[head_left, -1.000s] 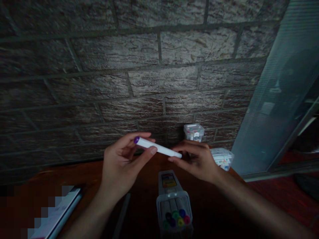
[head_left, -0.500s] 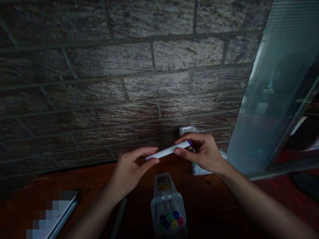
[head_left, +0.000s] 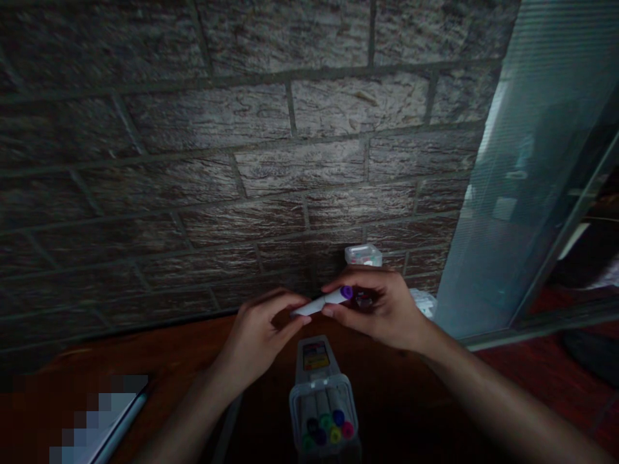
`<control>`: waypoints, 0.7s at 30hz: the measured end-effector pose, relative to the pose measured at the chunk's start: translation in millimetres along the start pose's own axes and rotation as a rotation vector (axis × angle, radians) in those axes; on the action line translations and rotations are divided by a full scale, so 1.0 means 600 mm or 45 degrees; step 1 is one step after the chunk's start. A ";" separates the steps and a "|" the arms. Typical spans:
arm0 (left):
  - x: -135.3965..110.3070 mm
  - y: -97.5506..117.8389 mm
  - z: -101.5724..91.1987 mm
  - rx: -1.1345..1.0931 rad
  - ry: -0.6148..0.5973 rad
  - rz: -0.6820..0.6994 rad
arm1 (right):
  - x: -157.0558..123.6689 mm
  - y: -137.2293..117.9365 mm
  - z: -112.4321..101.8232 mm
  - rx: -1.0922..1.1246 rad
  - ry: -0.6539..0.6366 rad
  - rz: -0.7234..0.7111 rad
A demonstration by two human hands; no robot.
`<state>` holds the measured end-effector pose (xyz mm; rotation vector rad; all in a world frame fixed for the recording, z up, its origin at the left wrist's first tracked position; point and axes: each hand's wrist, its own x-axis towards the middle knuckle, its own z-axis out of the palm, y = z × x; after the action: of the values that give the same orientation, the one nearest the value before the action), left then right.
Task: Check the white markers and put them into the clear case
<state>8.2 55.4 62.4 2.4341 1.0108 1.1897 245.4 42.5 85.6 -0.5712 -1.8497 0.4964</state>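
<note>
Between my two hands is a white marker (head_left: 316, 304) with a purple cap end facing right and towards me. My left hand (head_left: 258, 328) pinches its left end between thumb and fingers. Thumb and fingers of my right hand (head_left: 382, 306) close on the capped half. Below the marker, an open clear plastic case (head_left: 294, 412) stands on the wooden table (head_left: 188, 335), its labelled lid (head_left: 314, 357) tipped back. Several markers (head_left: 329, 425) with coloured ends in green, blue, yellow, pink and dark tones stand inside it.
Behind my right hand stands a clear container (head_left: 362, 254), with another clear plastic thing (head_left: 423, 303) beside my wrist. A pale flat object (head_left: 113, 419), partly pixelated, lies at lower left. A brick wall (head_left: 271, 174) rises behind the table; a glass panel (head_left: 488, 245) is at right.
My hands have drawn closer together, the right one moving left and slightly down. The marker has turned, so its purple end faces me more.
</note>
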 end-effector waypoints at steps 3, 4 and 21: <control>0.001 0.003 0.001 -0.003 -0.025 -0.009 | -0.002 -0.003 0.001 -0.049 -0.030 -0.053; 0.001 0.004 0.001 -0.003 -0.029 -0.012 | -0.003 -0.004 0.002 -0.062 -0.036 -0.070; 0.000 0.024 0.008 0.075 0.234 0.226 | -0.017 -0.038 0.036 -0.189 -0.020 -0.466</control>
<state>18.8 45.3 66.8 2.5416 0.9035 1.4851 224.8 16.8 84.1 -0.3144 -1.9610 0.1206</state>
